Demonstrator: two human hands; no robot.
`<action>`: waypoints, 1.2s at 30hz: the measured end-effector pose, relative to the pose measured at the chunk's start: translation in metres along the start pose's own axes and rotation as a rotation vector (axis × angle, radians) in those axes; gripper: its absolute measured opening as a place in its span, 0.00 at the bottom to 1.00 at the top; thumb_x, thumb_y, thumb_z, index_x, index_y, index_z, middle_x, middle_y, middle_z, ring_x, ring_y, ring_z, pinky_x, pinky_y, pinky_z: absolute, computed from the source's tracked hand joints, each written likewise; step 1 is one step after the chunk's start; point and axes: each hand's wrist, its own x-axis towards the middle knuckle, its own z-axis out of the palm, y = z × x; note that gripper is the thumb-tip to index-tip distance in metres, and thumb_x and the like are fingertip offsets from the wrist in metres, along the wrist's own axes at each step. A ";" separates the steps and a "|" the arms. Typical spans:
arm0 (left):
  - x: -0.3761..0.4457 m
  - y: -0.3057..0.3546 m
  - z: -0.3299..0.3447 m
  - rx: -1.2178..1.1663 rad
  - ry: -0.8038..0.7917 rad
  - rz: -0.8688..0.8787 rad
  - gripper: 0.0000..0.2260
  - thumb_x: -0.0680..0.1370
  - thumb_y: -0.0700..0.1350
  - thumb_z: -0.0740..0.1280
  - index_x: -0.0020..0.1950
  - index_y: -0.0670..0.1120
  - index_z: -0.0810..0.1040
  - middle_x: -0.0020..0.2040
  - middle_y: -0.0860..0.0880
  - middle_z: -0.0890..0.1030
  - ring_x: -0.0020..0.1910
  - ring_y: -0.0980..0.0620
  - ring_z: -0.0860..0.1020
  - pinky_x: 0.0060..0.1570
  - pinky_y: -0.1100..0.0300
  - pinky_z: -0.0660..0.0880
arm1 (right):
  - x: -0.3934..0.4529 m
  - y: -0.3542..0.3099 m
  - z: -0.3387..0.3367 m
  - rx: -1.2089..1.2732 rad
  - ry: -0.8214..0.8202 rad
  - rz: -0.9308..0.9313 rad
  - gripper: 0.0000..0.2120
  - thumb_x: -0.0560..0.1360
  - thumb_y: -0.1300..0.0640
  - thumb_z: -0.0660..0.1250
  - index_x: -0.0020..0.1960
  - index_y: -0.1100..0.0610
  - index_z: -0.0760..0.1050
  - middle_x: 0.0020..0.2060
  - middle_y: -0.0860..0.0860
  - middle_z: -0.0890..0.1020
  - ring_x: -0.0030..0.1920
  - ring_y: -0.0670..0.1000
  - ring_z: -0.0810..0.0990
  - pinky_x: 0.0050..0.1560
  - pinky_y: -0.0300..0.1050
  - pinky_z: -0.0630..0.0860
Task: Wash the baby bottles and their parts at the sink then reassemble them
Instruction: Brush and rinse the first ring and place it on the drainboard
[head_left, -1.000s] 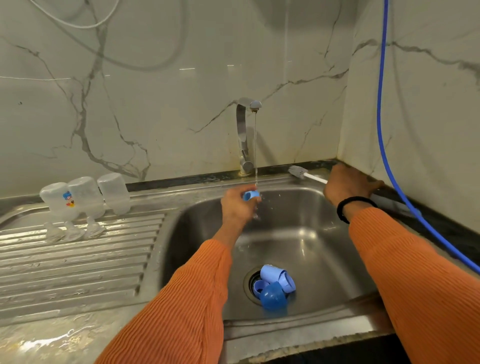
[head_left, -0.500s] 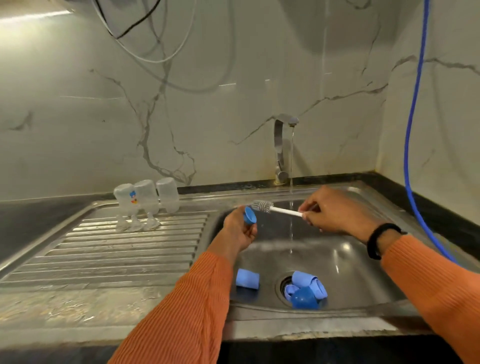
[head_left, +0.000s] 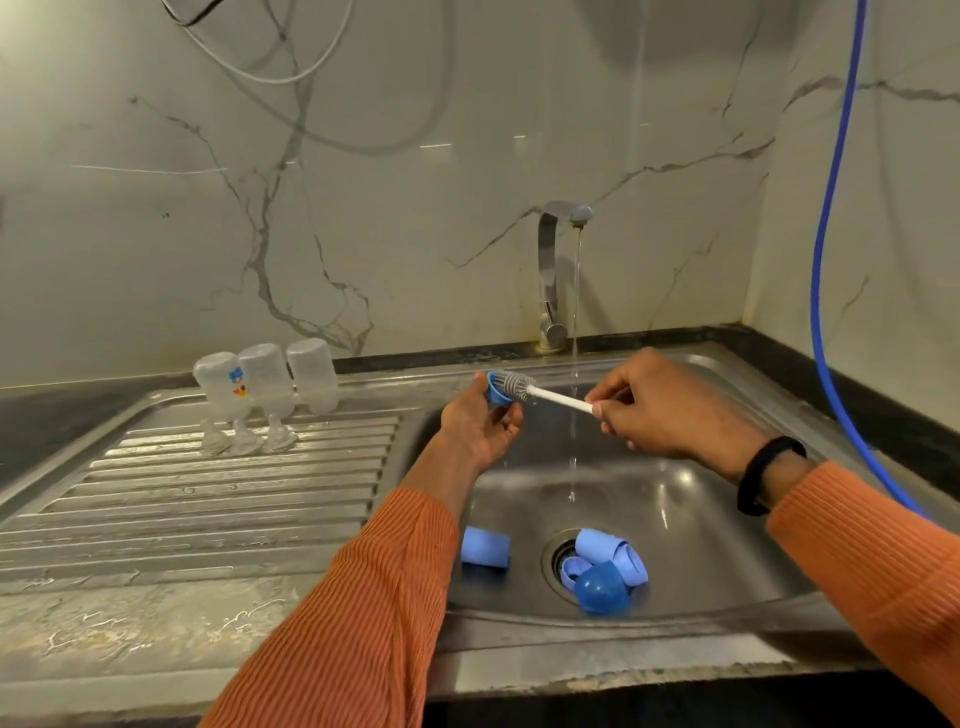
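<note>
My left hand grips a small blue bottle part over the left side of the steel sink. My right hand pinches the white handle of a small bottle brush, whose grey bristle head is pushed into the blue part. Three clear bottles stand upside down on the ribbed drainboard, with clear teats in front of them. More blue parts lie in the basin: a ring at the left, and a cap and collars over the drain.
The tap at the back runs a thin stream of water into the basin, just right of the brush. A blue hose hangs down the right wall. White cables hang on the marble wall above.
My right hand took the brush from the sink's back rim and brought it left; its head has gone into the blue part. My left hand moved that part out of the water stream.
</note>
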 end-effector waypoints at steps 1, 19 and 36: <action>-0.001 0.001 0.000 -0.009 -0.004 0.007 0.13 0.84 0.48 0.66 0.60 0.40 0.77 0.47 0.38 0.80 0.39 0.48 0.77 0.34 0.59 0.78 | -0.001 0.001 0.001 -0.014 0.013 -0.039 0.08 0.81 0.55 0.68 0.55 0.50 0.85 0.39 0.45 0.85 0.35 0.45 0.80 0.32 0.35 0.71; -0.010 0.013 -0.004 -0.002 -0.048 0.115 0.16 0.83 0.51 0.66 0.57 0.38 0.79 0.49 0.38 0.78 0.39 0.50 0.75 0.38 0.60 0.77 | -0.002 0.006 0.002 -0.204 0.215 -0.293 0.07 0.81 0.56 0.67 0.54 0.54 0.84 0.41 0.49 0.82 0.39 0.48 0.78 0.38 0.45 0.74; -0.014 0.009 0.002 -0.032 -0.024 0.159 0.16 0.83 0.51 0.65 0.58 0.38 0.79 0.46 0.39 0.79 0.37 0.51 0.75 0.37 0.60 0.75 | 0.001 0.002 0.000 -0.195 0.236 -0.238 0.07 0.80 0.55 0.67 0.52 0.53 0.84 0.39 0.51 0.82 0.37 0.51 0.79 0.37 0.48 0.76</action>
